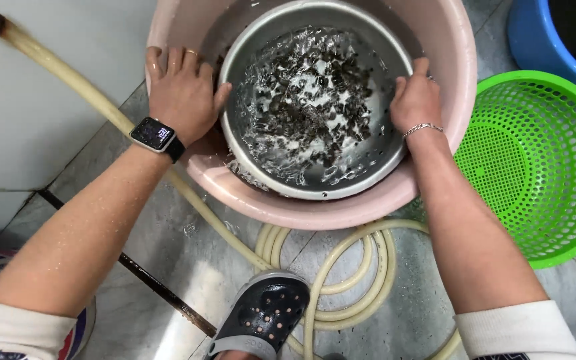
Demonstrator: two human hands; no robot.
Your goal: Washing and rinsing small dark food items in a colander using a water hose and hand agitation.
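Observation:
A metal colander (341, 183) sits inside a pink plastic basin (301, 210) on the floor. Water and many small dark pieces (311, 93) fill the colander. My left hand (181, 90), with a ring and a dark wristwatch, grips the colander's left rim. On the colander's right rim rests my right hand (416, 100), wearing a chain bracelet, its fingers curled over the edge.
A green perforated basket (535, 167) stands right of the basin, a blue tub (535, 40) behind it. A cream hose (341, 273) runs from upper left and coils on the wet tiled floor below the basin. My foot in a dark clog (261, 320) is near the coil.

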